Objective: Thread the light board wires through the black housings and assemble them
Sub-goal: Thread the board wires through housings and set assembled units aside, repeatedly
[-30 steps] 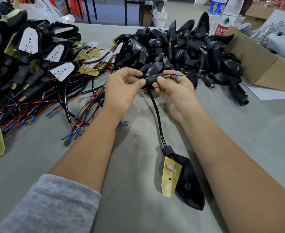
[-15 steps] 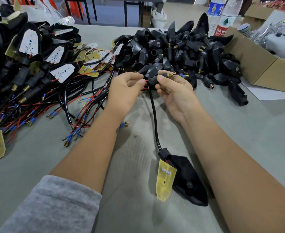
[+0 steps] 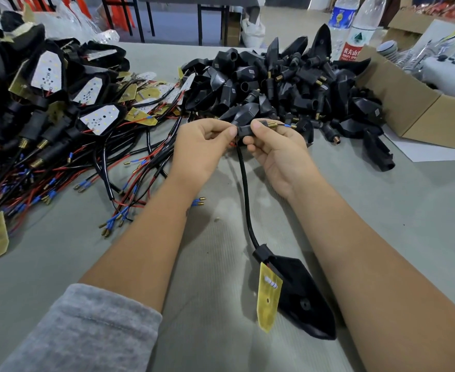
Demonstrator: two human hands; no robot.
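We see matt black plastic housings (image 3: 288, 84) heaped at upper centre, with brassy metal threaded ends. The table (image 3: 381, 210) wears a dull grey ribbed cloth. The near light board (image 3: 268, 296) looks yellow and matt, its sleeved cable (image 3: 245, 189) woven. A brown cardboard box (image 3: 419, 108) sits upper right, beside clear glossy plastic bottles (image 3: 355, 25)

Grey knit sleeve (image 3: 92, 328) (left arm only), bare hands.
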